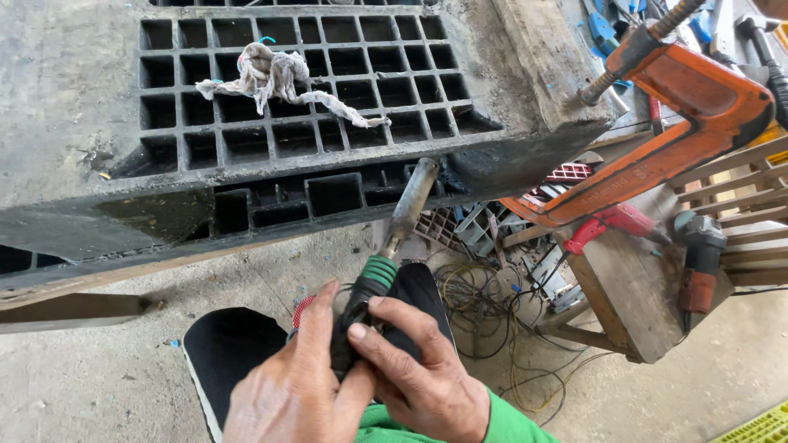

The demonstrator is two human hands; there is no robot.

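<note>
- Left hand [291,385] and right hand [419,373] are together, both clamped on the black grip of a long metal-barrelled hand tool with a green ribbed collar [379,271].
- Tool barrel tip touches the front edge of the dirty black plastic grid pallet [98,90].
- Frayed off-white rag [275,78] lies on the pallet's grid.
- Large orange steel C-clamp [698,123] stands right, near a red power drill [611,223] on the worn wooden counter [632,303].
- Tangled wires [484,303] lie on the floor.
- No labels legible.
</note>
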